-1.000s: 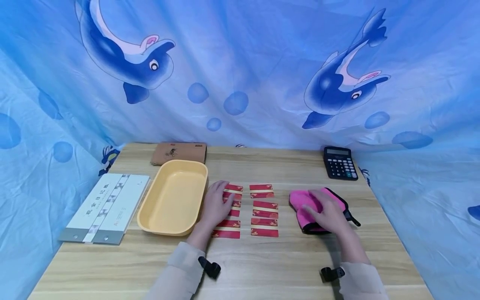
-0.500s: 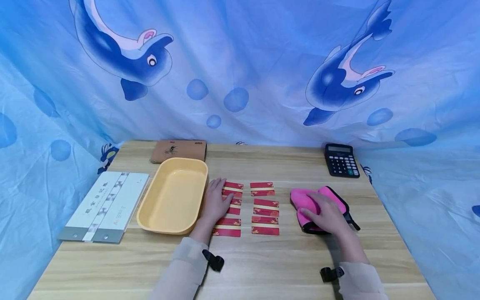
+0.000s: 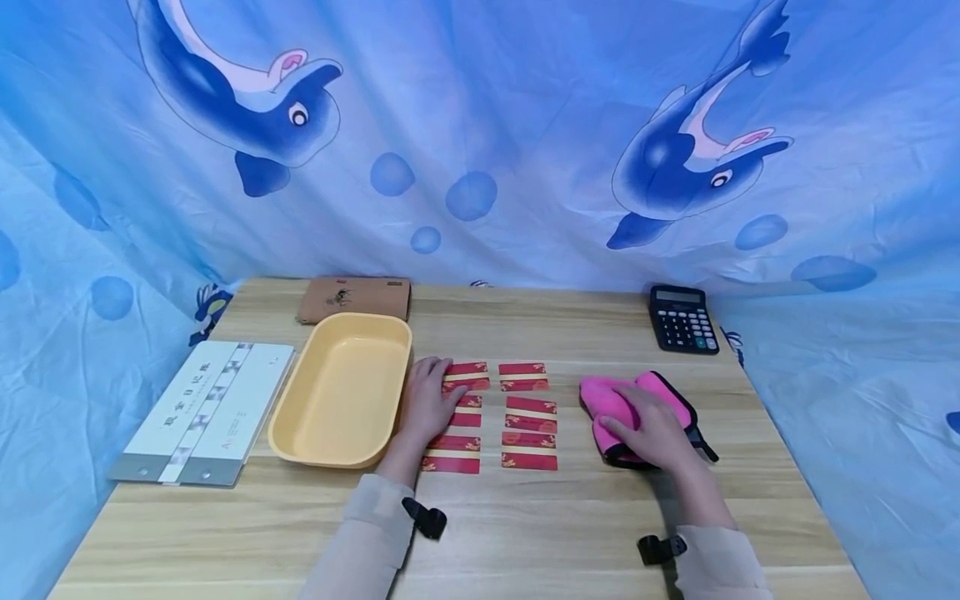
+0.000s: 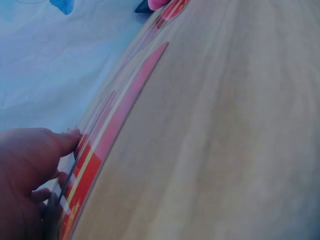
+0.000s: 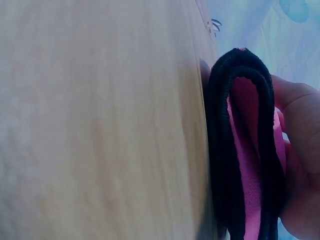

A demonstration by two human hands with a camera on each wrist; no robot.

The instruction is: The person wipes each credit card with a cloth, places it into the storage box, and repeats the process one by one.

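Flat red cards with cream middle bands lie in two columns. My left hand [image 3: 427, 404] rests over the left column, fingers and thumb about the farthest card [image 3: 468, 375], which sits slightly askew. In the left wrist view, the thumb touches a card [image 4: 95, 160]; the other fingertips are partly hidden. Farther right, my right hand [image 3: 658, 427] lies on a folded pink fabric piece [image 3: 603, 396] with black edging and a black strap, holding it between thumb and fingers. The right wrist view shows the folded edge [image 5: 222, 150] lying on the table, with the fingers on its upper side.
A yellow tray [image 3: 341, 396] stands left of the left hand. Beyond it lie a white booklet [image 3: 213, 400] and a brown wallet-like case [image 3: 356, 298]. A black calculator [image 3: 684, 321] is at the back right. Blue dolphin-print cloth [image 3: 480, 125] hangs behind the table.
The farthest left card has shifted slightly right and turned a little under my left hand. My right hand and the pink piece stay put. The head view tilts slightly.
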